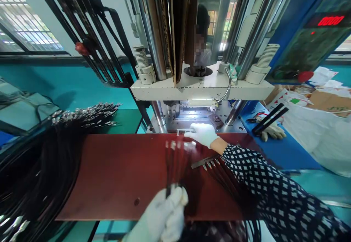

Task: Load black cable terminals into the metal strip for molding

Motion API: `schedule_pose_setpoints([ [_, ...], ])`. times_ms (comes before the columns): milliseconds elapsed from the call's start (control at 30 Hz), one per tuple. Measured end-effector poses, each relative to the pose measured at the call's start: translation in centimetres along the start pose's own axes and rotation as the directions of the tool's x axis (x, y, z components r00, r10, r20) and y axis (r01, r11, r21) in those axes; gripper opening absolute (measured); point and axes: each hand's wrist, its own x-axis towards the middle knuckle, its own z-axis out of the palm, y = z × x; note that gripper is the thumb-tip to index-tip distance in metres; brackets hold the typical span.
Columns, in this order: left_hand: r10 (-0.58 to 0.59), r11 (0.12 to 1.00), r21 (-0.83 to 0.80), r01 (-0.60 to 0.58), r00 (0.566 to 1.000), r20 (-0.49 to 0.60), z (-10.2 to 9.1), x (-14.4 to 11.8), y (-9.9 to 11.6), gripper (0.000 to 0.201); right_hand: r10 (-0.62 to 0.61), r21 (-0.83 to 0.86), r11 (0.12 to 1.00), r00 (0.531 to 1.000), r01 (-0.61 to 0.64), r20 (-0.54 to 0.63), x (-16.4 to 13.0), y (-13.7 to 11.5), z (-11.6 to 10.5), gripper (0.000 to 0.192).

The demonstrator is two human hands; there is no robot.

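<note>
My left hand (168,211), in a white glove, is closed around several black cables (168,176). Their metal-tipped ends point up and away from me, blurred by motion. Further off, in front of the press, my gloved right hand (203,135) pinches a thin white plastic strip (183,130) with short prongs. Below that hand, a metal bar (204,161) lies on the red-brown board (117,176), with several more metal-tipped black cables (226,178) lined up along it.
A lit metal mould (194,112) sits in the press under a white plate (203,91) on steel columns. Bundled black cables (55,161) lie at left. Gloves (274,131) and a black-handled tool (270,118) rest on a blue surface at right, near white sacks (326,136).
</note>
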Motion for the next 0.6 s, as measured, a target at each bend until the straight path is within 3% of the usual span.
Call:
schedule_pose_setpoints([
  [67, 0.182, 0.972, 0.174, -0.156, 0.973, -0.142, -2.1, -1.6, 2.7, 0.036, -0.045, -0.003, 0.999, 0.999, 0.045, -0.016, -0.3, 0.5, 0.0, 0.051],
  [133, 0.372, 0.864, 0.451, -0.222, 0.887, -0.275, -3.9, -2.9, 6.7, 0.029, -0.105, -0.01, 0.994, 0.994, 0.105, -0.029, -0.8, 0.9, 0.0, 0.038],
  [167, 0.48, 0.761, 0.624, -0.178, 0.801, -0.357, -4.7, -3.3, 8.8, 0.027, -0.132, -0.014, 0.991, 0.991, 0.132, -0.038, -1.0, 1.0, 0.0, 0.034],
  [233, 0.704, 0.512, 0.858, 0.05, 0.548, -0.452, -5.7, -3.7, 12.5, 0.033, -0.173, -0.016, 0.985, 0.983, 0.173, -0.054, -1.2, 1.0, 0.2, 0.032],
  [267, 0.787, 0.416, 0.892, 0.178, 0.42, -0.451, -6.0, -3.5, 13.9, 0.036, -0.188, -0.012, 0.982, 0.98, 0.187, -0.061, -1.3, 1.0, 0.3, 0.032],
  [300, 0.84, 0.362, 0.894, 0.264, 0.323, -0.436, -6.1, -3.1, 14.7, 0.038, -0.198, -0.006, 0.98, 0.978, 0.198, -0.066, -1.3, 1.0, 0.5, 0.033],
  [333, 0.873, 0.309, 0.899, 0.31, 0.282, -0.397, -6.2, -2.2, 15.1, 0.037, -0.207, 0.003, 0.978, 0.976, 0.208, -0.071, -1.2, 1.0, 0.8, 0.034],
  [367, 0.892, 0.216, 0.918, 0.332, 0.315, -0.324, -6.1, -1.0, 15.1, 0.032, -0.214, 0.014, 0.976, 0.974, 0.216, -0.075, -1.2, 1.1, 1.1, 0.035],
  [400, 0.89, 0.065, 0.934, 0.351, 0.403, -0.213, -6.1, 0.5, 14.7, 0.024, -0.218, 0.027, 0.975, 0.973, 0.221, -0.08, -1.1, 1.1, 1.4, 0.036],
  [433, 0.85, -0.119, 0.933, 0.341, 0.521, -0.082, -6.0, 2.3, 14.1, 0.018, -0.22, 0.04, 0.974, 0.972, 0.224, -0.084, -1.1, 1.2, 1.7, 0.037],
  [500, 0.653, -0.444, 0.872, 0.208, 0.741, 0.156, -5.9, 6.3, 12.6, 0.034, -0.226, 0.073, 0.969, 0.969, 0.234, -0.097, -1.0, 1.5, 2.1, 0.038],
  [533, 0.563, -0.518, 0.846, 0.127, 0.795, 0.226, -5.9, 8.1, 12.0, 0.04, -0.237, 0.095, 0.964, 0.966, 0.247, -0.105, -1.0, 1.7, 2.2, 0.038],
  [600, 0.479, -0.548, 0.836, 0.006, 0.822, 0.308, -6.3, 11.1, 11.2, 0.041, -0.273, 0.145, 0.946, 0.954, 0.29, -0.123, -0.7, 2.3, 1.8, 0.036],
])
